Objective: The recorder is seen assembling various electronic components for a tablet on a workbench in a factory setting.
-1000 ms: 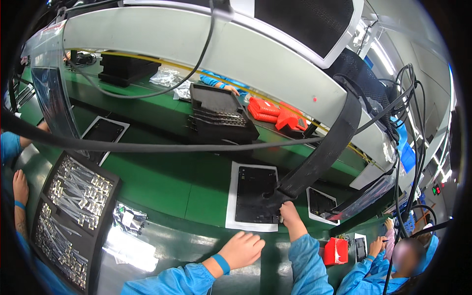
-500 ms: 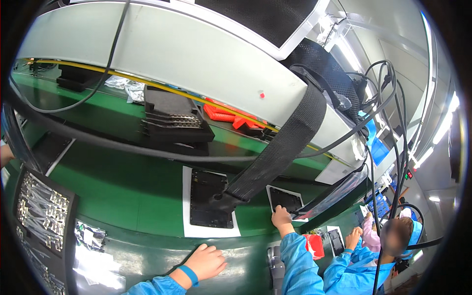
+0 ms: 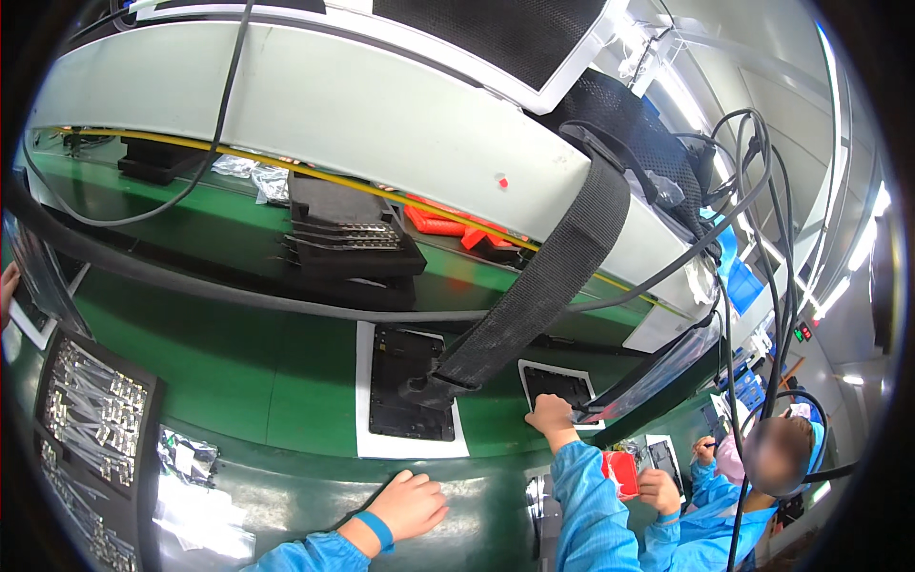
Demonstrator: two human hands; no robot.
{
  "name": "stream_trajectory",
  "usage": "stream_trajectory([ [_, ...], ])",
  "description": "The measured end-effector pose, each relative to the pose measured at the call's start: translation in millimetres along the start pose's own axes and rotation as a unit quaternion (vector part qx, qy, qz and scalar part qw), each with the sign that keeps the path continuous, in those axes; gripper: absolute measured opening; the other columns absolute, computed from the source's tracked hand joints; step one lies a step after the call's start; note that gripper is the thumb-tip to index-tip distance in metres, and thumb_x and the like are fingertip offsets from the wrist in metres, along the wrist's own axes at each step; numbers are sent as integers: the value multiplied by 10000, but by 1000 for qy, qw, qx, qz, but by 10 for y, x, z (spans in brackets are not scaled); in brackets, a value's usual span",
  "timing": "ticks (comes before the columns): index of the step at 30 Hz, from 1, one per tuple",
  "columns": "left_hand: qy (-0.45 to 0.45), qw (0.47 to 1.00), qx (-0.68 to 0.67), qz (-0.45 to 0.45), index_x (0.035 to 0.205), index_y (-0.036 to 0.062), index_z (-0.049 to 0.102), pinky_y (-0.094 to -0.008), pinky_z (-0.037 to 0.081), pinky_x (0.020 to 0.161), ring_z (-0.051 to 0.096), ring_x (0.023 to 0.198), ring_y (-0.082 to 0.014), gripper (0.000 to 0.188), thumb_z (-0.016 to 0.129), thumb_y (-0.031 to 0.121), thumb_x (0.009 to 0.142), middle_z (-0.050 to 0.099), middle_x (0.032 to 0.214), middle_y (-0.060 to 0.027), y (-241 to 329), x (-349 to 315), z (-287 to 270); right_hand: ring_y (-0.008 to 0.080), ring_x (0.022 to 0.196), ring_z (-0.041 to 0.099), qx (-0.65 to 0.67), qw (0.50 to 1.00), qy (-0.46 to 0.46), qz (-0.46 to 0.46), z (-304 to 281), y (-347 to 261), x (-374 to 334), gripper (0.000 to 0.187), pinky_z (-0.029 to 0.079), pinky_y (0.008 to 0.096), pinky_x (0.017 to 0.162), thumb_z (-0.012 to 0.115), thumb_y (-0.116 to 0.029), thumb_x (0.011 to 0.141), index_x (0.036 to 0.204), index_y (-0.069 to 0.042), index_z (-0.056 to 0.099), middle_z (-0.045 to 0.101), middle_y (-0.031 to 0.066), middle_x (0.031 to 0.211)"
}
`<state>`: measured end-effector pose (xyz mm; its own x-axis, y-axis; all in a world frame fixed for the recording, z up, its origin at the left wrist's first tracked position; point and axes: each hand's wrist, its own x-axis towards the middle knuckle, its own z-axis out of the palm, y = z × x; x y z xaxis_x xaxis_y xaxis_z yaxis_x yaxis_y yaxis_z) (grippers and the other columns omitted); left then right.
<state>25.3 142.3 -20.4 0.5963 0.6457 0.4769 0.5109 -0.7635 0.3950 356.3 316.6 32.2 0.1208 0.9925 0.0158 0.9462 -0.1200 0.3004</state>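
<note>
Black, the smaller panel [image 3: 560, 384] lies on the green tabletop [image 3: 229, 372] just beyond the right hand [image 3: 550, 417], which a second ago was at the larger panel [image 3: 394, 372]. Whether the right hand or the half-curled left hand [image 3: 412, 503] grips anything I cannot tell, their fingertips being hidden. One strap [image 3: 543, 276] covers part of the larger panel; one two-part tray [image 3: 145, 467] is cut off below.

the left forearm [image 3: 315, 554] slants in from the lower edge, sleeved to just short of the banded wrist [image 3: 365, 534], and the left hand [image 3: 410, 505] lies back upward with its fingers loosely curled toward the right. the right forearm [image 3: 593, 510] reaches farther forward, the right hand [image 3: 550, 414] bent inward to the left, its fingertips hard to make out.
</note>
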Motion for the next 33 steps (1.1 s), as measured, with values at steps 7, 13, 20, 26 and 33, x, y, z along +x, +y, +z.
stream_trajectory([
  [7, 15, 1000, -5, 4, 769, 141, 678, -350, 396, 749, 560, 829, -192, 204, 612, 281, 902, 586, 780, 10, -17, -12, 9, 364, 905, 719, -6, 998, 32, 51, -10, -139, -71, 337, 581, 444, 808, 779, -286, 662, 919, -69, 759, 732, 187, 937],
  [13, 4, 1000, -11, -10, 772, 140, 677, -355, 403, 755, 563, 830, -193, 202, 614, 281, 902, 591, 782, 6, -16, -38, 11, 377, 1054, 677, 34, 996, -66, 47, -118, -80, -152, 340, 543, 479, 899, 734, -249, 746, 1024, -53, 736, 706, 205, 1099],
  [20, -10, 998, -57, -40, 781, 116, 675, -357, 452, 759, 603, 841, -224, 150, 642, 224, 879, 617, 808, -10, 64, 19, -55, 364, 905, 700, 74, 996, -36, -47, -515, -182, -485, 327, 558, 438, 816, 711, -301, 694, 905, -53, 733, 722, 189, 941],
  [26, 63, 762, -557, -325, 1381, -63, 482, -322, 516, 913, 634, 1129, -227, 653, 661, 394, 949, 636, 1257, -185, 286, 174, 160, 354, 727, 682, 121, 973, 29, -195, -1257, -710, -1572, 268, 556, 451, 684, 702, -281, 673, 817, -55, 700, 698, 151, 802],
  [33, 175, 587, -715, -338, 1188, -20, 641, -332, 514, 899, 641, 1029, -168, 285, 582, 60, 920, 683, 1141, -87, 366, 94, -118, 321, 690, 676, 303, 893, -14, -333, -1539, -923, -2836, 211, 544, 400, 640, 700, -244, 794, 872, -49, 678, 666, 123, 727],
])
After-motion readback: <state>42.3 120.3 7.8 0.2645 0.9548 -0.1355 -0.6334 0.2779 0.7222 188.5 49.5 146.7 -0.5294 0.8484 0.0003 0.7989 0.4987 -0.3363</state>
